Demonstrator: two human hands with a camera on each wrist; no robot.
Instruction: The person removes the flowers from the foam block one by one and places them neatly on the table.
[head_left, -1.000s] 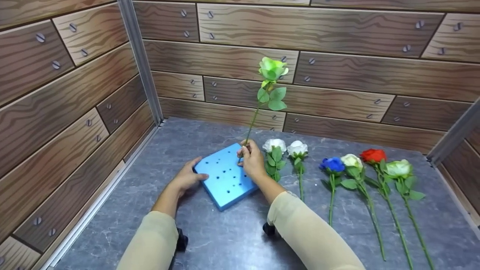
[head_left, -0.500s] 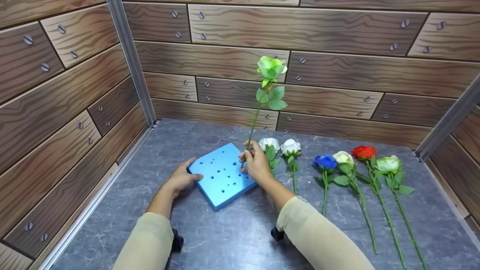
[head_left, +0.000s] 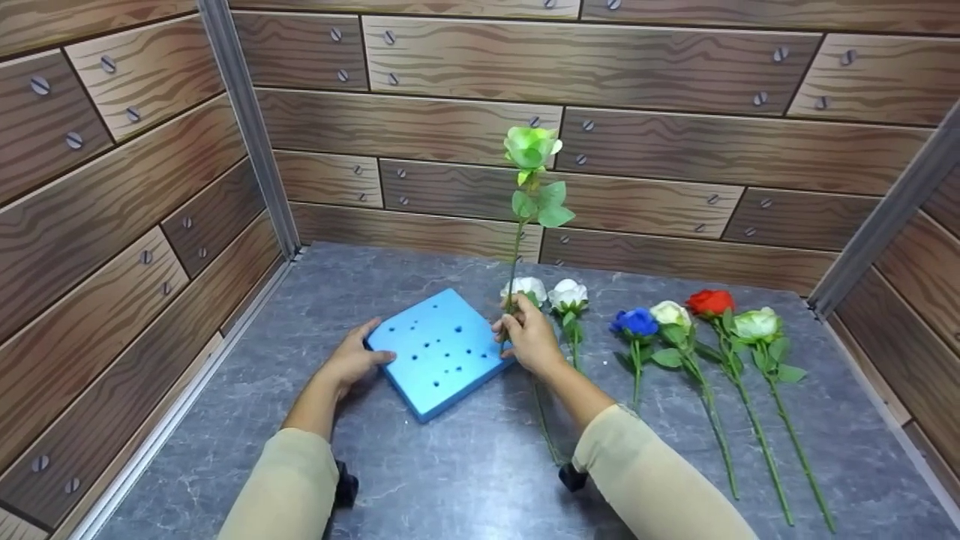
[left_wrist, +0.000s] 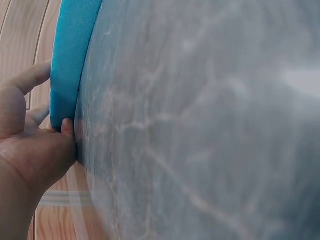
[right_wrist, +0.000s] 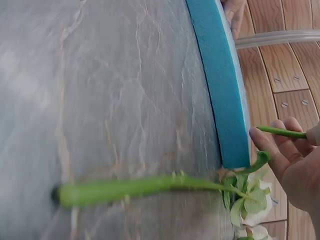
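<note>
A flat blue foam block with several small holes in its top lies on the table. My left hand grips its left corner, thumb on the top face; the left wrist view shows fingers at the lower edge. My right hand holds a green artificial rose upright, pinching the stem low down between thumb and fingers. The cut end of that stem shows just off the top face, near the block's right corner. Leaves spread below the bloom.
Two white roses lie beside the block, one partly behind my right hand. Farther right lie a blue rose, a cream rose, a red rose and a pale green rose. Wood-patterned walls enclose the table.
My right hand has moved with the green rose across the block towards its right corner, and the stem stands more upright. My left hand keeps its grip. The head view has shifted slightly.
</note>
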